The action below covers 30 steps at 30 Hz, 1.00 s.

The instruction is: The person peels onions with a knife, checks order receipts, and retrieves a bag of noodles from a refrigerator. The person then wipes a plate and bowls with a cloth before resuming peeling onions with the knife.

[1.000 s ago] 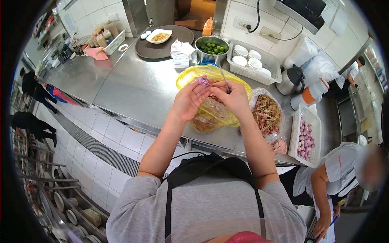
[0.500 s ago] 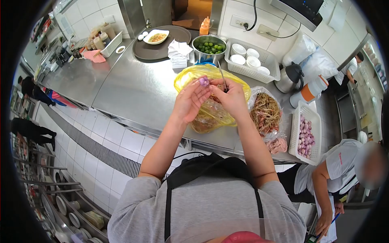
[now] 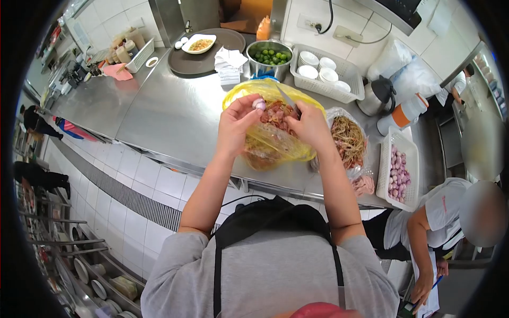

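Between the thumb and fingers of my left hand (image 3: 237, 126) is a small purple-white shallot (image 3: 259, 104). My right hand (image 3: 309, 126) is closed around a knife (image 3: 287, 98), its blade pointing up and away to the left. Both hands are over an open yellow plastic bag (image 3: 241, 91) holding reddish-brown skins (image 3: 275, 115). Right of it stands a clear bag of dry roots and skins (image 3: 347, 139). Farther right, a white basket (image 3: 385, 164) holds peeled purple shallots (image 3: 398, 177).
Behind the bag are a steel pot of green limes (image 3: 269, 57), a basket of white bowls (image 3: 350, 69), napkins (image 3: 229, 62) and a round brown tray (image 3: 183, 66). A flask (image 3: 377, 96) stands right. A co-worker (image 3: 424, 222) writes at the lower right.
My hands have moved apart, the left with the shallot to the left and the right with the knife to the right. The skins in the yellow bag show more now.
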Motion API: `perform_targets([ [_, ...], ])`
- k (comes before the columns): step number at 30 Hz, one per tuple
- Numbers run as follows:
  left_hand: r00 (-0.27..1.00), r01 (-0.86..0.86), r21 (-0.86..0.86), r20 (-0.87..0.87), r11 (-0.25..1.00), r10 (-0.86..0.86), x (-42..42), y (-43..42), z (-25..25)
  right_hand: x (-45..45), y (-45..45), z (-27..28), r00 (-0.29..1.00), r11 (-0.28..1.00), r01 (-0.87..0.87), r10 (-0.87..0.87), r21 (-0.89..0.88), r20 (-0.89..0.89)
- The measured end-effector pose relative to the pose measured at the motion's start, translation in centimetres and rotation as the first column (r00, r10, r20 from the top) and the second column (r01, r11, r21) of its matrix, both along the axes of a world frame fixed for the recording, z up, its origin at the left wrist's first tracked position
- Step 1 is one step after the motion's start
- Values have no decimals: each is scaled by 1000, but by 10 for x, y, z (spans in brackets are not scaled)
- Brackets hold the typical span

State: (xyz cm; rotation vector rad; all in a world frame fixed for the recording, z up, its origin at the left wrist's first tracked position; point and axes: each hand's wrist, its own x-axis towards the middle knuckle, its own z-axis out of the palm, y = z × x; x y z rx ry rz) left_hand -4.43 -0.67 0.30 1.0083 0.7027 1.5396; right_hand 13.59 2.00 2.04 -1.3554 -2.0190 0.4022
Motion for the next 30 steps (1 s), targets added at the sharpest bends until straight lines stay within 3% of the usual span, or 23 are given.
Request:
perform_targets([
  [4,978,-41,97,-198,994,60,10,0,5,11,-4,12,983,980,4,-41,-199,-181],
  [5,961,-54,142,-260,988,90,16,0,7,15,-4,11,953,966,-86,9,-244,-302],
  [8,893,-21,210,-437,978,113,38,-6,11,7,-38,39,759,861,-251,-109,-443,-642],
  [15,767,196,391,-633,899,108,106,-29,6,83,-84,-12,815,942,107,-267,-319,-514],
  [17,744,329,333,-668,884,-26,118,-30,-5,125,-103,-30,824,915,300,-391,-269,-410],
  [19,704,428,298,-702,853,-109,133,-30,-19,171,-119,-33,782,811,547,-584,-208,-218],
  [21,655,503,280,-741,818,-148,151,-31,-33,212,-133,-27,653,647,754,-757,-111,23],
  [22,638,520,289,-757,804,-140,161,-30,-40,232,-136,-25,559,561,827,-816,-34,144],
  [24,606,552,306,-786,776,-121,183,-27,-56,271,-137,-35,382,428,876,-898,225,218],
  [27,565,608,307,-815,732,-127,222,-17,-86,279,-134,-26,347,330,809,-936,487,57],
  [28,533,628,288,-836,723,-131,233,-13,-94,275,-133,-26,412,379,853,-911,359,-18],
  [30,372,628,287,-927,723,44,253,-5,-110,263,-131,-28,494,486,869,-848,92,-193],
])
